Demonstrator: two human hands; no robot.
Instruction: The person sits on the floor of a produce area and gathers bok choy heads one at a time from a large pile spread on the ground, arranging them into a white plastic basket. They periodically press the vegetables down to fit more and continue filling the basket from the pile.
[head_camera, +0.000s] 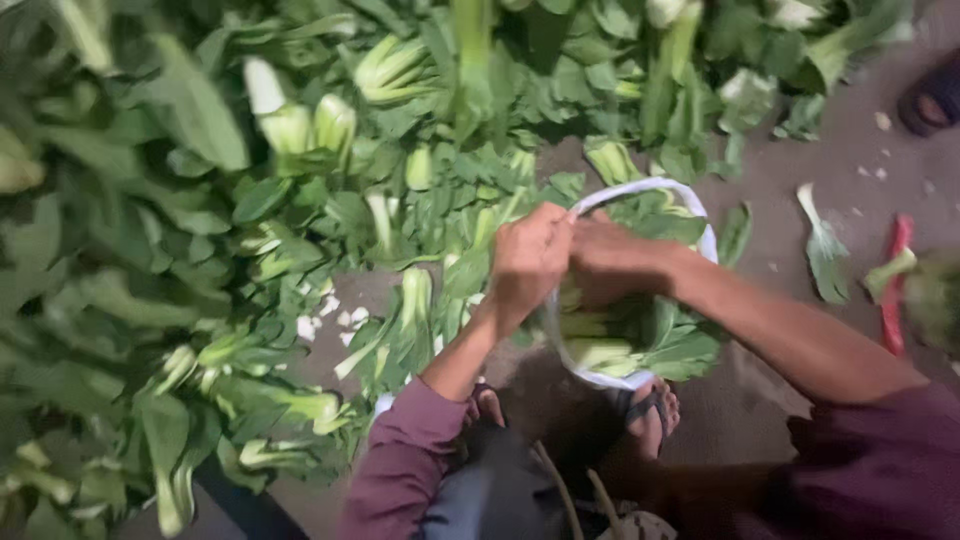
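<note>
Closest to the camera, the person crouches on the floor (760, 400), feet in sandals (655, 408) just below a round white plastic bag (700, 215) half filled with leafy greens. Both arms in purple sleeves reach forward over it. The left hand (530, 258) is closed on the bag's near rim at its upper left, fingers curled tight around the thin plastic. The right hand (612, 262) sits just beside it, touching the same stretch of rim and partly inside the mouth; how firmly it grips cannot be told, since the fingers are turned away.

The bag looks soft and limp, likely to sag and slip, so the rim is the sound place to hold it. The greens (640, 340) inside have stiff pale stalks and floppy leaves that would bruise or tear if squeezed; the stalk end seems the safer hold.

Beyond the hands, a large heap of loose greens (200, 200) spreads across the floor, with white trimmings (325, 315) among them. Off to the right lie a single leaf (825, 250) and a red strip (895, 285).
</note>
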